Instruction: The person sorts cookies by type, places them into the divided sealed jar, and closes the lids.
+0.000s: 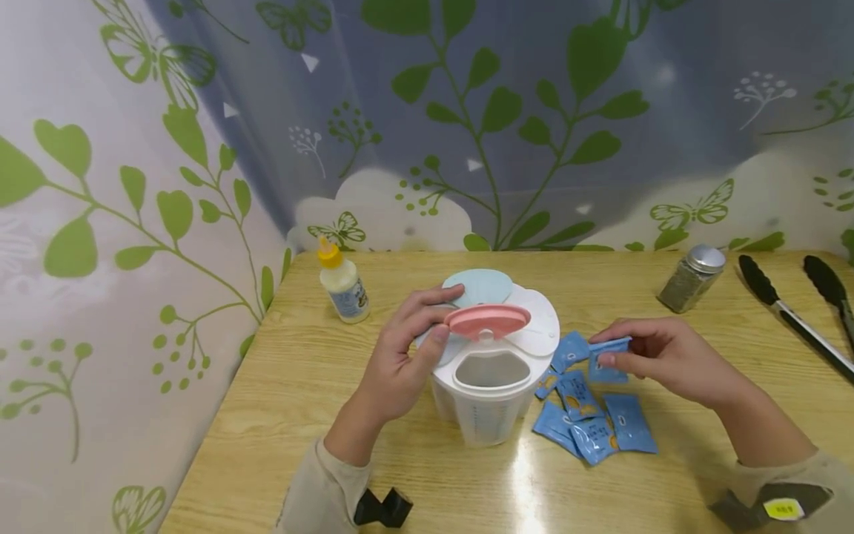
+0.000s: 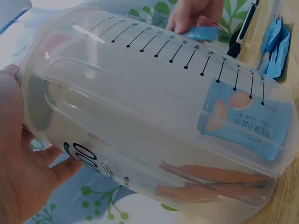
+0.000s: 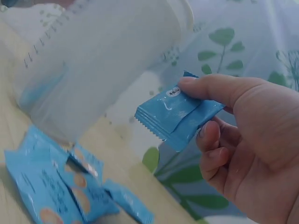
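Blue packet point(image 3: 161, 116), right of centre in the head view: a small, pillow-shaped sachet of glossy film with a serrated crimped end and a white oval label. The right hand point(image 1: 674, 360) pinches it between thumb and fingers. Near it, at centre, stands a lidded container point(image 1: 490, 419) of translucent, lobed plastic, marked with a black graduated scale. The left hand point(image 1: 400, 356) grips its rim, fingers curled over the white lid point(image 1: 537, 315); a pink flap point(image 1: 487, 322) is raised behind a rounded opening. Through the wall show a printed blue sachet point(image 2: 247, 119) and slender orange-brown pieces point(image 2: 224, 176). Further crinkled packets point(image 1: 594, 437) lie on the wood-grained counter point(image 1: 267, 445), beside the container.
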{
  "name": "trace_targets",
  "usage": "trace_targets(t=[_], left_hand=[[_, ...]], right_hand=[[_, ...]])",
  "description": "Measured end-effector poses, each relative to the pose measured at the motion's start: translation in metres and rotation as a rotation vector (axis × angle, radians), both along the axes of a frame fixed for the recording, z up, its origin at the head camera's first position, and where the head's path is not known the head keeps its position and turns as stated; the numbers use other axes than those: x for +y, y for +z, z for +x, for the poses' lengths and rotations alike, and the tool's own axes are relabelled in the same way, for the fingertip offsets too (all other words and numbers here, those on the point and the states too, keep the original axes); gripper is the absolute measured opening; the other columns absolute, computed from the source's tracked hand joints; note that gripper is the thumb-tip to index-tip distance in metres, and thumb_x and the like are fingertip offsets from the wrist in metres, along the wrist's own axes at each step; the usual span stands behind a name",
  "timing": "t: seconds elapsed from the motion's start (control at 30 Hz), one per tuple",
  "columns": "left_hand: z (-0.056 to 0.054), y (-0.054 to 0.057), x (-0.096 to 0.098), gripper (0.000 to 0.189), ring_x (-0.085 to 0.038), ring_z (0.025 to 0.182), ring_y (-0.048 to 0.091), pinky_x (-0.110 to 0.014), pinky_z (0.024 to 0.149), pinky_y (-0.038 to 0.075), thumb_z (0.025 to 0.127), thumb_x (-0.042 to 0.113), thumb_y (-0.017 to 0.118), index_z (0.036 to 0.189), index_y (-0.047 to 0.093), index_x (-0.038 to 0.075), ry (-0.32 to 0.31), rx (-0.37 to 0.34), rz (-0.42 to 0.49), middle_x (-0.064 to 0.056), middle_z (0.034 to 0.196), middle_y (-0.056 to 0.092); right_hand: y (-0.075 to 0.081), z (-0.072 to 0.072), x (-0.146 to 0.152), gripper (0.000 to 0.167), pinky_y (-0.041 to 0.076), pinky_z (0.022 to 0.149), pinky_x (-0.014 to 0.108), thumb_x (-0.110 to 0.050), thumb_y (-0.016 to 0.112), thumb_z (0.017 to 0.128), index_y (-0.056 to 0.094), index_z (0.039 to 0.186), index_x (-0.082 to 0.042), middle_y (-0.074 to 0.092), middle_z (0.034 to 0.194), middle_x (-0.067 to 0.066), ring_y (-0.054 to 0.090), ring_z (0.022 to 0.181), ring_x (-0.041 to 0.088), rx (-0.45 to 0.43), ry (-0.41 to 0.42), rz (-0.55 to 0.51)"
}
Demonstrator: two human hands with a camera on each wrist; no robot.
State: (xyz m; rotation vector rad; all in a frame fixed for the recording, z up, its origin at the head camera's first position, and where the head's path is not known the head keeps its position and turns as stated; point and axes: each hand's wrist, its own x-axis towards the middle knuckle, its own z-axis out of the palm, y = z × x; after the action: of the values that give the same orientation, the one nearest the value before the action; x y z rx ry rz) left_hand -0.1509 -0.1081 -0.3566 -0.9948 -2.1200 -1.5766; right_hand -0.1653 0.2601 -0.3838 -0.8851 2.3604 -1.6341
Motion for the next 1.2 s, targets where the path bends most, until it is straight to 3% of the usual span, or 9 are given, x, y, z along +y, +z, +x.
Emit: trace_targets(t=[0.37, 0.5, 0.73, 0.93, 1.2], left_hand=[[0.001, 0.001, 0.000, 0.030, -0.027, 0.141, 0.044, -0.046, 0.119, 0.036, 0.105, 0.024, 0.047, 0.106, 0.069, 0.004, -0.003, 0.005, 0.001, -0.013, 0.141, 0.056], [0.000, 0.001, 0.000, 0.032, -0.028, 0.141, 0.044, -0.046, 0.119, 0.036, 0.105, 0.026, 0.046, 0.107, 0.068, 0.003, -0.014, 0.006, 0.008, -0.014, 0.140, 0.056], [0.000, 0.001, 0.000, 0.032, -0.029, 0.142, 0.044, -0.045, 0.120, 0.034, 0.105, 0.026, 0.046, 0.106, 0.068, 0.003, -0.018, 0.014, 0.012, -0.015, 0.140, 0.056], [-0.001, 0.001, 0.001, 0.031, -0.028, 0.143, 0.043, -0.045, 0.121, 0.033, 0.105, 0.025, 0.046, 0.107, 0.068, 0.003, -0.017, 0.008, 0.007, -0.015, 0.140, 0.056], [-0.001, 0.000, 0.000, 0.030, -0.028, 0.143, 0.043, -0.045, 0.121, 0.032, 0.105, 0.023, 0.046, 0.107, 0.068, 0.003, -0.018, -0.003, 0.004, -0.014, 0.140, 0.056]], right_hand=[[0.026, 0.013, -0.025, 0.033, 0.040, 0.050, 0.031, 0.022, 0.052, 0.090, 0.067, 0.115, 0.008, 0.065, 0.100, 0.000, 0.044, 0.064, 0.015, 0.097, 0.131, -0.164], [0.032, 0.015, -0.035, 0.039, 0.040, 0.051, 0.030, 0.029, 0.048, 0.087, 0.066, 0.115, 0.010, 0.064, 0.097, 0.004, 0.044, 0.068, 0.015, 0.151, 0.225, -0.290], [0.050, 0.018, -0.054, 0.041, 0.037, 0.046, 0.028, 0.029, 0.049, 0.085, 0.066, 0.118, 0.010, 0.065, 0.100, 0.008, 0.046, 0.069, 0.013, 0.229, 0.352, -0.397], [0.068, 0.022, -0.070, 0.035, 0.037, 0.046, 0.027, 0.026, 0.053, 0.087, 0.067, 0.115, 0.011, 0.065, 0.102, 0.009, 0.048, 0.072, 0.014, 0.279, 0.367, -0.467], [0.094, 0.029, -0.094, 0.031, 0.036, 0.043, 0.026, 0.021, 0.060, 0.086, 0.069, 0.112, 0.008, 0.068, 0.099, 0.006, 0.049, 0.067, 0.013, 0.326, 0.275, -0.469]])
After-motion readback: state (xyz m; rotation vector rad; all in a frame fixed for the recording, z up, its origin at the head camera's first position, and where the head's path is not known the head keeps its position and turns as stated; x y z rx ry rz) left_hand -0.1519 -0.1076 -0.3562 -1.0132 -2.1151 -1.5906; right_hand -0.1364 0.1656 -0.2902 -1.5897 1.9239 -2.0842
